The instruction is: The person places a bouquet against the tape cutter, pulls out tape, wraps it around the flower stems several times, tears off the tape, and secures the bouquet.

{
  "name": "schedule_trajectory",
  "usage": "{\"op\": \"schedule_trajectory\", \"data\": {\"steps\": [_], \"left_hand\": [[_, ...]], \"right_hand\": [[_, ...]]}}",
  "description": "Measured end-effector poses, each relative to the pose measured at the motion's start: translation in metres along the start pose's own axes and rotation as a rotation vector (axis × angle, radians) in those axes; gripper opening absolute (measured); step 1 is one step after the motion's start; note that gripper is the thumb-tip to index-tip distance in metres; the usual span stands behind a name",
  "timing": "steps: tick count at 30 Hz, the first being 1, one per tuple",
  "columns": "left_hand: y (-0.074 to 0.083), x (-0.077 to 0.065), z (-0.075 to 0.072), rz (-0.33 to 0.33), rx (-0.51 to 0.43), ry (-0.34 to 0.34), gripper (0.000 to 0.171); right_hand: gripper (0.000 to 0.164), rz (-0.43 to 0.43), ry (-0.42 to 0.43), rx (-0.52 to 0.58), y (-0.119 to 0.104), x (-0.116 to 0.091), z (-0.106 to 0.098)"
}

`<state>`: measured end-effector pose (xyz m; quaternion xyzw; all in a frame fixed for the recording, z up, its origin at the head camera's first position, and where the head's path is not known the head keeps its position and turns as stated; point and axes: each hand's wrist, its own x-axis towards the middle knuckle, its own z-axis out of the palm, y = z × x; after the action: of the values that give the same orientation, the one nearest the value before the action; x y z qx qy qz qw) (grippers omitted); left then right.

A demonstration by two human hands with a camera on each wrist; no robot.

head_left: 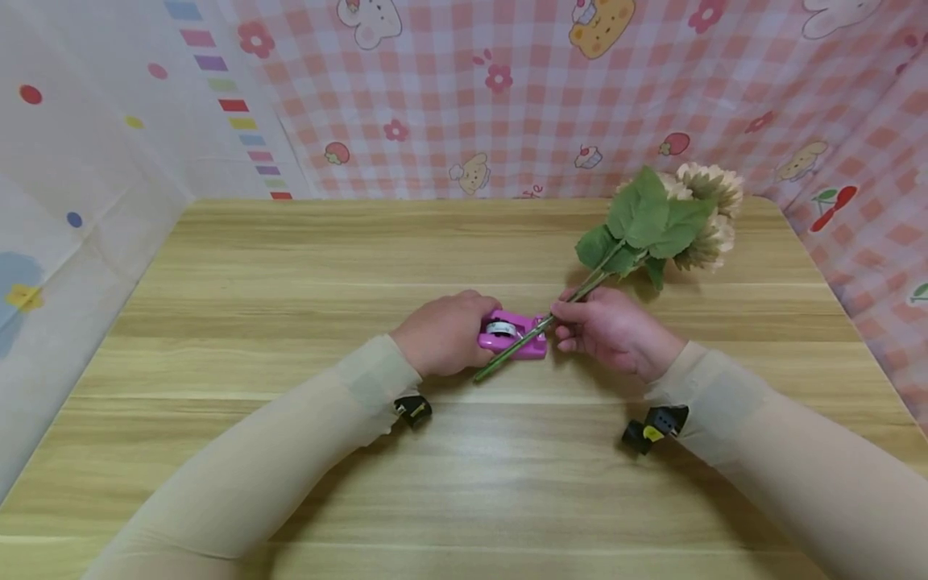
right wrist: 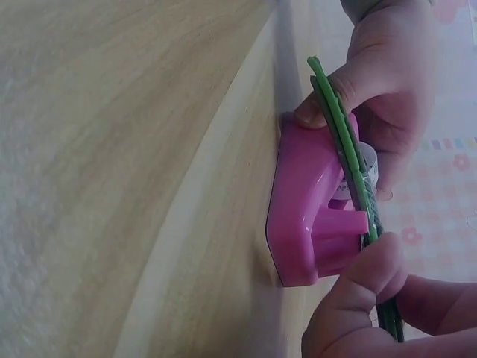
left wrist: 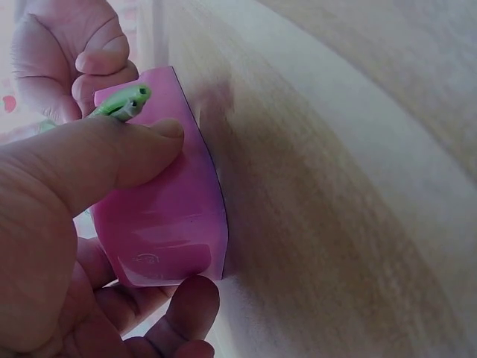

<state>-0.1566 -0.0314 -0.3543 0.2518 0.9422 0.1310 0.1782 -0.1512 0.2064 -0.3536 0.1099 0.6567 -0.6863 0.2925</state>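
Note:
A pink tape dispenser with a small roll of tape sits on the table near its middle. My left hand grips its left end, thumb along the near side, as the left wrist view shows. My right hand pinches the green stems of artificial flowers between thumb and fingers. Those stems slant across the top of the dispenser, their cut ends pointing toward me. Cream blossoms and broad green leaves lie up and to the right, beyond the right hand.
The wood-grain table reaches back to a pink checked curtain with cartoon prints. White dotted cloth hangs on the left. Black wrist cameras are strapped under both sleeved forearms, close to the tabletop.

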Motion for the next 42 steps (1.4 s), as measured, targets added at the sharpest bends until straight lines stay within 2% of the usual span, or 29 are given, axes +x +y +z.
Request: {"op": "schedule_trajectory", "data": {"steps": [9,16,21,26,30,33,35,42], "left_hand": [[0.0004,-0.0004,-0.0002,-0.002,0.000,-0.001,0.058],[0.0018,-0.0011,-0.0011,-0.002,-0.011,-0.002,0.055],[0.0019,-0.0010,-0.0008,0.002,-0.013,0.002,0.054],[0.0007,-0.0001,0.0006,0.006,-0.018,0.004,0.054],[-0.0003,0.0004,0.0011,0.009,-0.014,0.008,0.054],[-0.0010,0.0004,0.0012,0.003,-0.011,0.006,0.054],[-0.0013,0.0003,0.0011,0.000,-0.011,0.005,0.054],[-0.0005,-0.0008,0.0003,0.003,-0.005,0.003,0.055]], "right_hand": [[0.009,-0.067,0.027,0.043,0.0031,0.0009,0.0024],[0.024,-0.117,0.033,0.076,0.0014,-0.0009,0.0049],[0.024,-0.160,0.008,0.098,-0.0012,-0.0032,0.0069],[0.013,-0.150,-0.034,0.135,-0.0009,-0.0033,0.0055],[0.019,-0.125,-0.063,0.144,0.0005,-0.0029,0.0021],[0.016,-0.121,-0.075,0.141,0.0012,-0.0026,0.0003],[0.014,-0.127,-0.068,0.129,0.0011,-0.0023,0.0006],[0.028,-0.157,0.005,0.087,0.0008,-0.0019,0.0040]]}}
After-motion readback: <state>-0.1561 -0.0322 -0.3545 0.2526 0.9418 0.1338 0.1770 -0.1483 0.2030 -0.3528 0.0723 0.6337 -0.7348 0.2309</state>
